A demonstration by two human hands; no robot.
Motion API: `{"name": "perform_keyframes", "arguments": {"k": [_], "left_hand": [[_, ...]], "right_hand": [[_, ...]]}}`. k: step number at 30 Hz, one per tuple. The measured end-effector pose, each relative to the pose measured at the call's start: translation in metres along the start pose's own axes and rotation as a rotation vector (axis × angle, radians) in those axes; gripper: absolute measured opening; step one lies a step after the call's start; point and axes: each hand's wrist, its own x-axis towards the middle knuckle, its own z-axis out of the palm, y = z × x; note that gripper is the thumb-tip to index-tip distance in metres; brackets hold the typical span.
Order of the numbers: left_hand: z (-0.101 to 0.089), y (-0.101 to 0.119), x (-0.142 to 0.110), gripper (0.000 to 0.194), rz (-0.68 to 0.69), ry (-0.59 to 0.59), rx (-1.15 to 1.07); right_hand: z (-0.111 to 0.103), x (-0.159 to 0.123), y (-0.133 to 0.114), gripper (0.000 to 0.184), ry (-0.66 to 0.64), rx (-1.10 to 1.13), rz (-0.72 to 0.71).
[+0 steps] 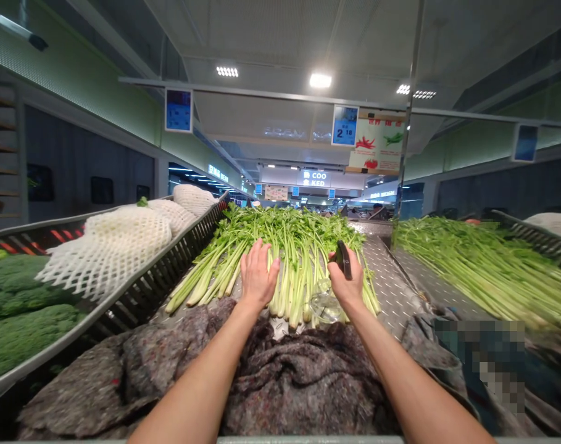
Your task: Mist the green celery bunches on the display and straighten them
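A wide row of celery [299,271] lies on a patterned metal shelf, leafy tops at the back and pale stalk ends towards me. My left hand [258,274] rests on or just over the stalks left of the middle, its fingers stretched out and holding nothing. To the right, my right hand [347,280] is closed around what looks like a spray bottle [326,306], with a black top at the fingers and a clear body below, over the stalk ends. The palm hides part of it.
Crumpled grey-brown cloth [303,382] covers the shelf's front. Left stands a black crate [141,290] with broccoli [30,314] and produce in white foam nets [108,243]. On the right, a mirror [484,265] reflects the celery. Price signs [345,125] hang overhead.
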Motion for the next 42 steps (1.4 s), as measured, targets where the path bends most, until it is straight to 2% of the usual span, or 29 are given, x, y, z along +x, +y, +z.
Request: {"name": "perform_keyframes", "arguments": {"k": [8,16,22,30,35,42], "left_hand": [[0.0,0.001,-0.002,0.042,-0.011,-0.006,-0.008],[-0.001,0.001,-0.002,0.042,-0.03,-0.025,-0.004],[-0.001,0.002,-0.002,0.044,-0.032,-0.036,-0.003],[0.0,0.002,-0.003,0.044,-0.02,-0.057,0.018],[0.002,0.0,-0.004,0.043,-0.01,-0.048,0.035],[0.003,-0.003,-0.003,0.044,-0.01,-0.058,0.038]], "right_hand": [[0.005,-0.01,0.0,0.029,-0.113,-0.023,-0.01],[0.005,-0.014,-0.002,0.03,-0.16,-0.002,0.011],[0.006,-0.014,-0.002,0.029,-0.151,0.003,-0.023],[0.006,-0.012,-0.002,0.03,-0.116,0.049,0.001],[0.007,-0.011,-0.002,0.023,-0.14,0.112,-0.02],[0.007,-0.009,-0.006,0.02,-0.11,0.153,-0.045]]}}
